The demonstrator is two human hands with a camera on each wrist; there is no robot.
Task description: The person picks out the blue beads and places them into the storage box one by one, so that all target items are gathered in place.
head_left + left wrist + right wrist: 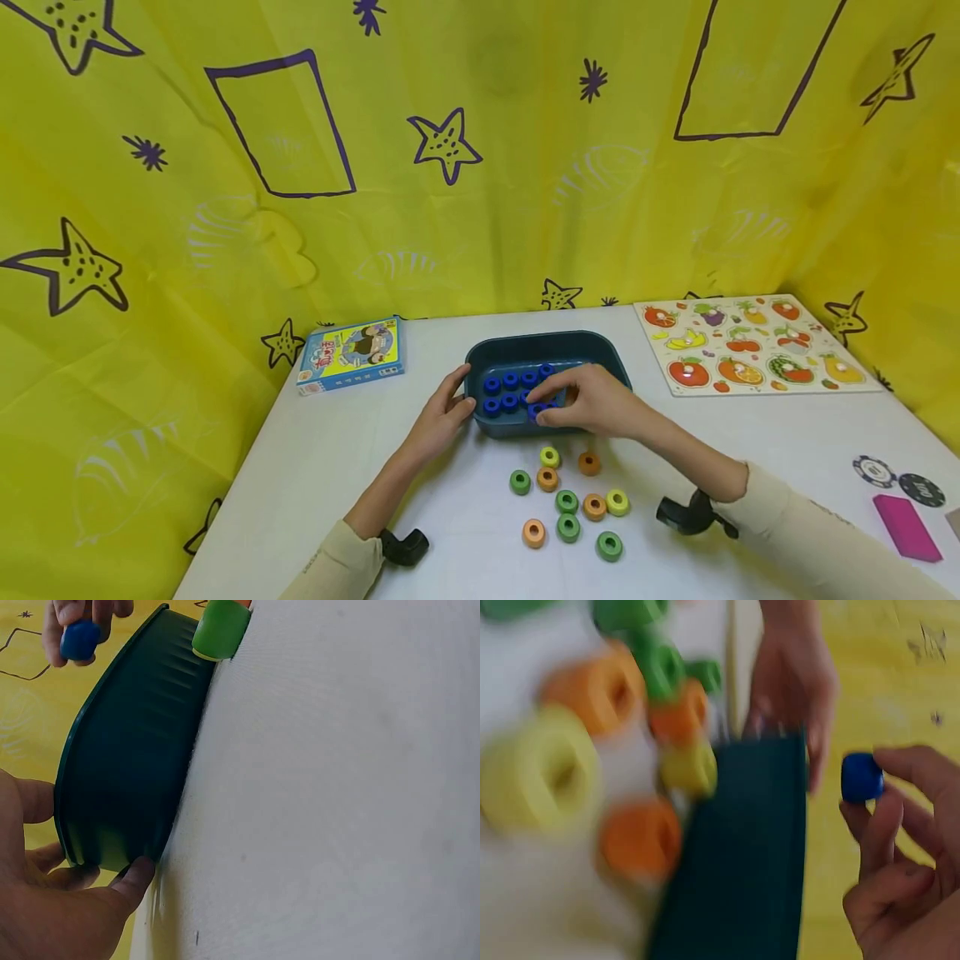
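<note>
A dark teal tray [506, 429] stands on the table with several blue ring-shaped beads [511, 381] lined up in rows inside. My left hand [438, 423] holds the tray's left end, with fingers and thumb spread around its corner in the left wrist view. My right hand [592, 402] is over the tray and pinches a blue bead [862, 777] between thumb and fingertips. In the left wrist view that bead appears above the rim. Part of the tray's right side is hidden behind the right hand.
Loose green [567, 527], orange [534, 533] and yellow beads [617, 502] lie in front of the tray. A blue picture box [351, 354] is at back left, a fruit puzzle board [757, 346] at back right. Round chips [921, 490] and a pink block [906, 528] lie far right.
</note>
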